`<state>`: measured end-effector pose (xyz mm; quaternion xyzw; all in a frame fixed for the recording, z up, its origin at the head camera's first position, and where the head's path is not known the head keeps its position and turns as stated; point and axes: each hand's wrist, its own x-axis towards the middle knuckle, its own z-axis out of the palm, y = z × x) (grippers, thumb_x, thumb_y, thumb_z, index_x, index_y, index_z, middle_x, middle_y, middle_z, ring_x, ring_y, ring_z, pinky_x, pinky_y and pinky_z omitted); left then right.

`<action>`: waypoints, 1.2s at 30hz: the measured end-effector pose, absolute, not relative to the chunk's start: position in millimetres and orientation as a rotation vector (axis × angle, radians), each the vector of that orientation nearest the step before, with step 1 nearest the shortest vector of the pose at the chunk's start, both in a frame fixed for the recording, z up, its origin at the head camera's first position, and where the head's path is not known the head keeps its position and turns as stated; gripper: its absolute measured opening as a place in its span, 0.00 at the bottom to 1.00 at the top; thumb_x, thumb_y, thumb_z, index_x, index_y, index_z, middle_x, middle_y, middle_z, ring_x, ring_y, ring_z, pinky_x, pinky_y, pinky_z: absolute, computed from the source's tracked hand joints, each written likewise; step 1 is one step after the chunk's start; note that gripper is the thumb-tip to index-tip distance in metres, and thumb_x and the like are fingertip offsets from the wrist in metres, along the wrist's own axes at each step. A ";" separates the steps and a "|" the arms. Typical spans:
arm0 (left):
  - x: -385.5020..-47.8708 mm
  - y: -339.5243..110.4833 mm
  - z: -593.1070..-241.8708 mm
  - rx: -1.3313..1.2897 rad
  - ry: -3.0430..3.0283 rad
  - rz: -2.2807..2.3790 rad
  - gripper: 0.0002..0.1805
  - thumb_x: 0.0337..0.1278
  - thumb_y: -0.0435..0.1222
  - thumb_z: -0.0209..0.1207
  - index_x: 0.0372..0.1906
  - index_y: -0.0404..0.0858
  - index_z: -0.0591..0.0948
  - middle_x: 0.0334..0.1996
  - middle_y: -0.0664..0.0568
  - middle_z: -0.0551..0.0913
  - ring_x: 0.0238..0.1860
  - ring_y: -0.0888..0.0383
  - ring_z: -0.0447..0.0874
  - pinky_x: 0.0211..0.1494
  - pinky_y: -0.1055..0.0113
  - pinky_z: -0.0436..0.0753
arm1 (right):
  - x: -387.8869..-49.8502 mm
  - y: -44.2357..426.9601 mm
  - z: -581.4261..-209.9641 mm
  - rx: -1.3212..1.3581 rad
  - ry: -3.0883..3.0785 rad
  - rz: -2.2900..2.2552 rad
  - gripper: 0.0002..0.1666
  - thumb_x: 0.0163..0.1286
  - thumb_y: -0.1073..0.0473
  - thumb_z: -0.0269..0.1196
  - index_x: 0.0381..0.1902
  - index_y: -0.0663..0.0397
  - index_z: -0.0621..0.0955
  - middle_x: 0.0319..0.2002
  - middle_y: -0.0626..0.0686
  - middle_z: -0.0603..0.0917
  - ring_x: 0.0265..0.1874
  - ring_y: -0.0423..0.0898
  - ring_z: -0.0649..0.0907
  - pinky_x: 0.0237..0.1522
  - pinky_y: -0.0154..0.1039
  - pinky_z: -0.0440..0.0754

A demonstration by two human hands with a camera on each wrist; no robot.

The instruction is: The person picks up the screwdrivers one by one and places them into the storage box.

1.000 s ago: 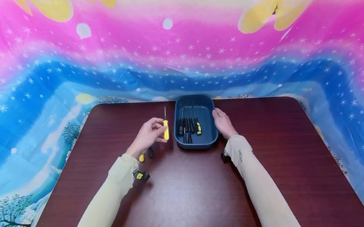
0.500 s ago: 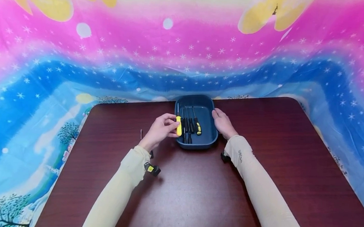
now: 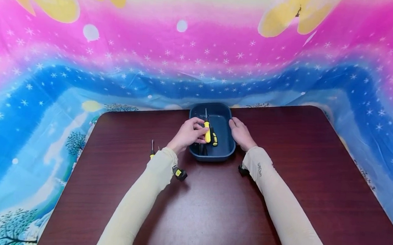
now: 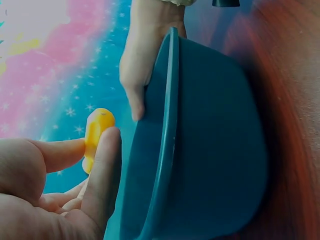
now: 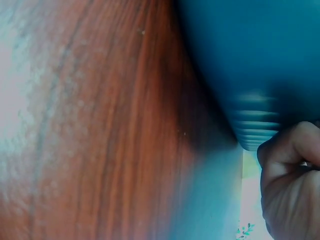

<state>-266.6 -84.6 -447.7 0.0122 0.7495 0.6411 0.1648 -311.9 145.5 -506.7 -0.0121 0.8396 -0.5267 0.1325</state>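
Note:
My left hand (image 3: 186,134) pinches a yellow-handled screwdriver (image 3: 207,133) between thumb and fingers, over the dark blue plastic box (image 3: 227,150). The shaft points away, towards the back of the table. In the left wrist view the end of its yellow handle (image 4: 99,122) shows between the fingertips, above the box's rim. My right hand (image 3: 241,133) grips the right wall of the box, its thumb over the rim. Inside the box lies a black-and-yellow screwdriver (image 3: 214,140). Dark handles (image 3: 202,150) lie there too, mostly hidden behind my left hand.
Left of the box, a screwdriver (image 3: 152,150) with a yellow-and-black handle lies on the dark red-brown table (image 3: 189,214), partly covered by my left sleeve. Beside it a thin shaft tip peeks out. A patterned cloth (image 3: 171,86) hangs close behind the box.
My left hand has carried the yellow-handled screwdriver rightward from beside the box to over it. My right hand and the box have stayed in place.

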 end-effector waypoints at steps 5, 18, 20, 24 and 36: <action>-276.5 -70.5 -447.0 0.028 2.123 1.778 0.22 0.73 0.34 0.61 0.66 0.33 0.71 0.46 0.41 0.81 0.32 0.56 0.87 0.57 0.43 0.85 | -312.5 144.6 -506.6 -0.008 2.421 -1.537 0.39 0.87 0.43 0.37 0.85 0.56 0.47 0.85 0.57 0.48 0.83 0.57 0.50 0.81 0.57 0.53; -301.2 -52.6 -436.6 -0.040 1.978 1.803 0.23 0.74 0.34 0.60 0.68 0.34 0.72 0.50 0.40 0.83 0.34 0.55 0.88 0.58 0.49 0.85 | -313.5 144.8 -505.5 -0.014 2.403 -1.548 0.39 0.87 0.45 0.38 0.85 0.57 0.46 0.84 0.59 0.49 0.83 0.58 0.53 0.80 0.59 0.56; -303.3 -51.5 -437.8 -0.042 1.971 1.789 0.23 0.74 0.34 0.60 0.68 0.34 0.71 0.51 0.40 0.83 0.35 0.55 0.88 0.57 0.51 0.86 | -314.0 144.1 -506.0 -0.011 2.403 -1.543 0.39 0.87 0.44 0.38 0.85 0.56 0.46 0.84 0.58 0.49 0.83 0.58 0.54 0.80 0.59 0.56; -306.1 -47.1 -439.7 -0.041 1.953 1.769 0.23 0.74 0.33 0.59 0.68 0.34 0.71 0.53 0.39 0.83 0.35 0.55 0.88 0.58 0.51 0.85 | -314.6 144.3 -507.1 -0.014 2.400 -1.533 0.40 0.87 0.42 0.38 0.85 0.56 0.46 0.85 0.58 0.48 0.83 0.58 0.53 0.80 0.59 0.56; -313.5 -38.6 -449.1 -0.074 1.955 1.721 0.23 0.74 0.31 0.58 0.68 0.30 0.70 0.51 0.37 0.82 0.35 0.53 0.88 0.60 0.50 0.84 | -315.4 144.2 -507.0 -0.010 2.383 -1.547 0.40 0.87 0.42 0.37 0.85 0.54 0.46 0.84 0.57 0.49 0.82 0.58 0.55 0.79 0.60 0.58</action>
